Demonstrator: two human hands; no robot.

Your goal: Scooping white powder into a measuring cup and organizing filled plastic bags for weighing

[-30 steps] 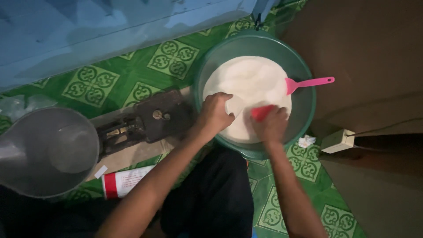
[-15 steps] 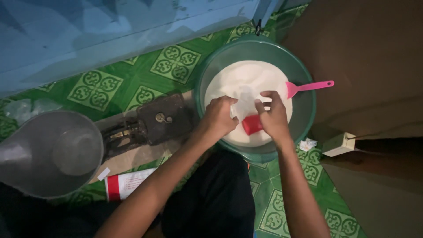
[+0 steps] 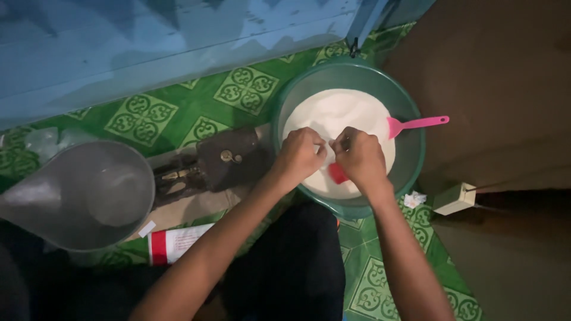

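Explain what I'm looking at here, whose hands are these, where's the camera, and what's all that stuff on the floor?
The camera sits on a person's head and looks down, so both hands are that person's own. The left hand and right hand meet over a green bowl filled with white powder. They pinch something small between the fingertips; I cannot tell what. A pink scoop rests in the powder, and a small red thing shows under the right hand. On the green patterned mat lie a grey pan, a dark metal device and a red and white packet.

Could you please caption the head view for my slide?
Both hands, left and right, meet over white powder in a green basin.
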